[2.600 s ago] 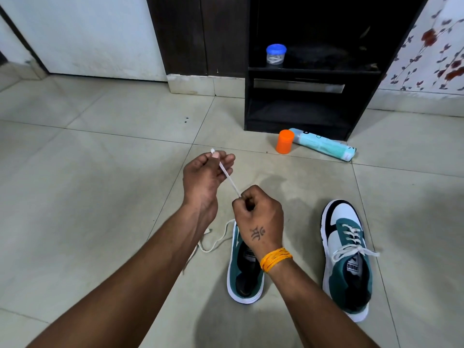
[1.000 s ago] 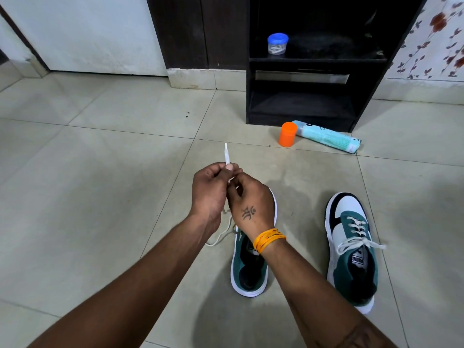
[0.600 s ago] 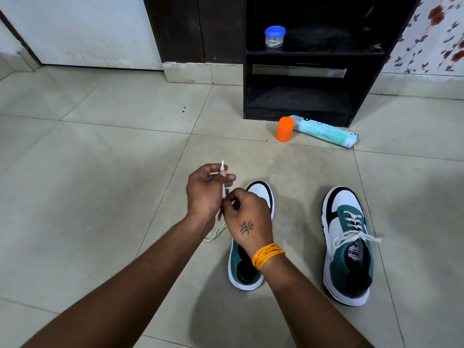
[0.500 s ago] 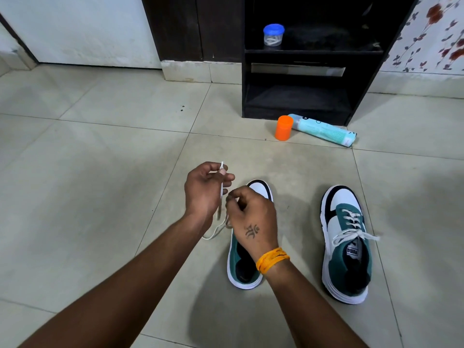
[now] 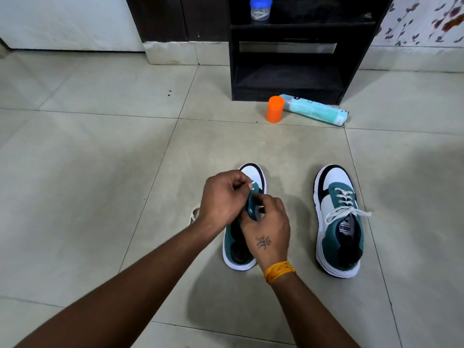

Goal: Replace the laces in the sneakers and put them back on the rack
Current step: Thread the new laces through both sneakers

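Note:
Two teal, white and black sneakers stand on the tiled floor. The left sneaker [image 5: 253, 173] lies under both my hands and shows no lacing. My left hand [image 5: 221, 199] pinches the white lace tip at the shoe's teal eyelet strip. My right hand [image 5: 267, 229] pinches that strip from the other side. A loop of the white lace [image 5: 193, 214] trails on the floor left of my left wrist. The right sneaker [image 5: 339, 222] stands apart to the right, fully laced and tied.
A black shoe rack [image 5: 286, 79] stands against the far wall, its lower shelf bare. A blue-lidded jar [image 5: 260, 8] sits on the upper shelf. An orange cap [image 5: 275, 109] and a lying teal bottle [image 5: 316, 113] are on the floor before the rack.
Both hands have come down from holding the lace tip up in the air to the left sneaker's eyelets. The camera has tilted down and closer.

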Motion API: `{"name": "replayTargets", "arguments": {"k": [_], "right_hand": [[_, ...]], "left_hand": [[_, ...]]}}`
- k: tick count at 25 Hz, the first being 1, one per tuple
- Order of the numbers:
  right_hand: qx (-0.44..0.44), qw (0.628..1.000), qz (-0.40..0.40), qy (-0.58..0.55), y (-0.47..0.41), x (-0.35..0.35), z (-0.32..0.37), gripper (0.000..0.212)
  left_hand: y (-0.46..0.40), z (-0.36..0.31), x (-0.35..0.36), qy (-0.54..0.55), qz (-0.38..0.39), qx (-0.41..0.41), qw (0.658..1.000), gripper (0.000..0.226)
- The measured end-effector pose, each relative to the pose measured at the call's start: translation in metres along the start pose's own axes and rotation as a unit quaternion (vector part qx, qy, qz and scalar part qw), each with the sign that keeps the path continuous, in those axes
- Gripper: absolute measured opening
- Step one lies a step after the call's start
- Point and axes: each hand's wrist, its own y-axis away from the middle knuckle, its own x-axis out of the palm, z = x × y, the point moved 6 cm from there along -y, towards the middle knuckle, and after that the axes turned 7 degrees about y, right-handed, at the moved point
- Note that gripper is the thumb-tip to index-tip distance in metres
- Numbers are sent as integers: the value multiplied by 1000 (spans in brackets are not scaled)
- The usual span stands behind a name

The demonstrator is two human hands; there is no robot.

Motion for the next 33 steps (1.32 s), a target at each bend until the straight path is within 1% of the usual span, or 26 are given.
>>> {"name": "replayTargets", "arguments": {"k": [3,5,8,11,13,14,16,19,21,24,26,29,31,33], "right_hand": [[-15,1000,-19,17,1,4,-1,26],[-18,999,-40,8,4,4,-4,25],[-4,999,-48,-22,5,5,-8,24],[4,998,-50,-32,4,6,-10,25],[5,998,-51,-37,5,7,-11,25],[6,998,-50,-45,5,6,-12,25],[12,996,-47,-74,4,6,-15,25],[24,992,-44,-114,6,5,-16,25],[33,990,-38,-135,8,5,-16,27],[34,989,-33,-142,8,4,-18,29],[30,989,-28,-142,7,3,-20,30],[36,984,-24,-170,7,3,-21,28],[51,980,-25,-191,6,3,-21,22],[57,982,-32,-177,2,1,-22,14]], "left_hand": [[10,7,10,-104,27,51,993,9],[14,13,7,-145,14,86,986,11],[14,16,1,-195,-8,104,975,12],[8,11,9,-300,20,124,946,14],[6,9,14,-332,36,120,935,16],[5,10,15,-331,40,111,936,16],[3,14,16,-298,36,86,950,15],[0,24,15,-211,18,53,976,14],[-3,30,16,-148,12,13,989,14],[-5,36,17,-70,11,-50,996,15],[-3,39,17,-34,8,-69,997,14],[-3,41,20,-43,-9,-77,996,10],[-3,41,24,-70,-23,-82,994,9],[-1,41,26,-79,-37,-86,992,10]]}}
